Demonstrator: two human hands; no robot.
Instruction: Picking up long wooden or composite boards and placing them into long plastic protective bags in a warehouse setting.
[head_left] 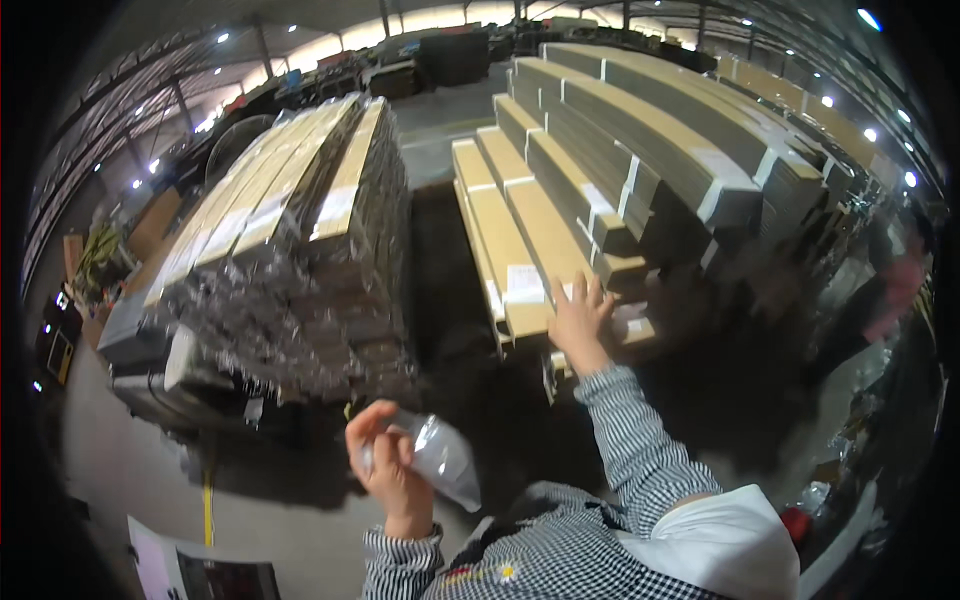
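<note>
Low in front of my body, my left hand [388, 470] has its fingers curled around a crumpled clear plastic bag [445, 462], which hangs out to the right. What is inside the bag, if anything, I cannot make out. Stretched forward, my right hand [582, 322] has its fingers spread over the near end of a long tan cardboard bundle [540, 230]. They touch or hover just above its top; which one, I cannot tell. A white label [524, 284] lies on the neighbouring bundle, left of the fingertips. White straps cross several bundles.
On the left stands a tall stack of long cardboard pieces [330, 290] wrapped in clear film. Higher strapped bundles [640, 120] rise at the far right. A dark gap [435, 270] separates the stacks. A person in a reddish top [895, 295] appears blurred at the right edge.
</note>
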